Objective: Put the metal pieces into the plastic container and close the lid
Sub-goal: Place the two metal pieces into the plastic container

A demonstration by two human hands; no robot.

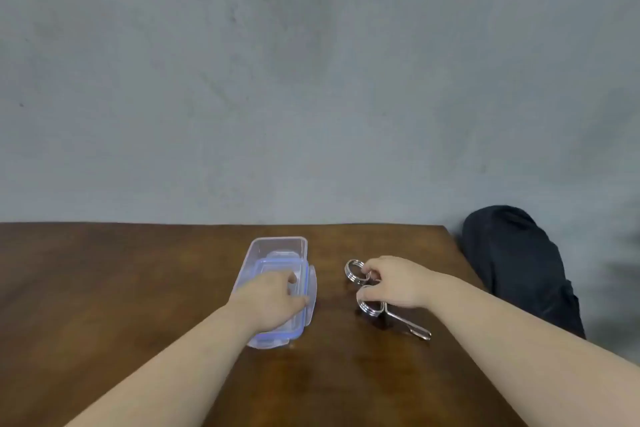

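A clear plastic container (277,248) lies on the brown table, and its blue-edged lid (310,291) rests over its near part, leaving the far end uncovered. My left hand (268,298) lies on the lid with the fingers curled on its right edge. To the right are two shiny metal spring pieces: one ring-shaped coil (352,272) at the back and one coil with long prongs (388,315) nearer me. My right hand (394,282) covers both, its fingertips pinching the back coil and touching the near one.
The wooden table (138,288) ends at a right edge near the metal pieces. A dark cloth-like object (519,263) sits beyond that edge against the grey wall.
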